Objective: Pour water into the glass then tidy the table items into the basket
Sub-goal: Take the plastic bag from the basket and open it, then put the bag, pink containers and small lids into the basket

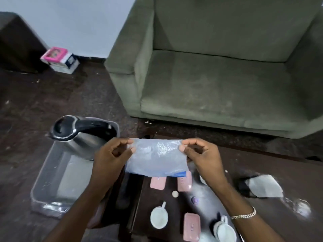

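Clear plastic bag (156, 158) stretched between left hand (111, 158) and right hand (203, 160), each pinching a top corner, above dark tabletop (262, 172), pink packets (158, 183) and white cups (159, 217) below bag, kettle (78, 135) in transparent basket (50, 180) left of bag, green armchair (218, 75) beyond.

Clear plastic bag (157, 158), crumpled, with a blue strip at its lower right corner, held stretched flat above the counter (262, 172). Translucent basket (52, 180), rectangular, stands left of the counter; a steel kettle (82, 137) with black lid and handle sits upright in its far end. Three pink packets (191, 226) lie flat on the counter.
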